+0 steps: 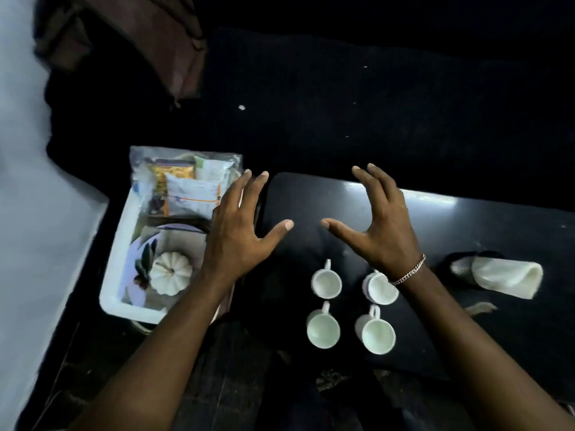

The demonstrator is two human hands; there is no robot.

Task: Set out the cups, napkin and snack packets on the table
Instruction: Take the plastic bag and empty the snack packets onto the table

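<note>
Several white cups (pixel 326 283) stand upright in a two-by-two block on the black table (pixel 466 231), handles pointing away from me. A rolled white napkin (pixel 507 276) lies on the table to their right. Snack packets (pixel 189 189) in a clear bag sit at the far end of a white tray (pixel 119 250) left of the table. My left hand (pixel 239 231) hovers with fingers spread over the gap between tray and table, holding nothing. My right hand (pixel 379 228), a chain bracelet on its wrist, hovers with fingers spread above the table beyond the cups, holding nothing.
In the tray's near end a small white pumpkin (pixel 171 272) and dark leaves rest on a plate. A brown cloth (pixel 174 51) hangs at the upper left. A pale wall (pixel 28 213) runs along the left. The floor around is dark.
</note>
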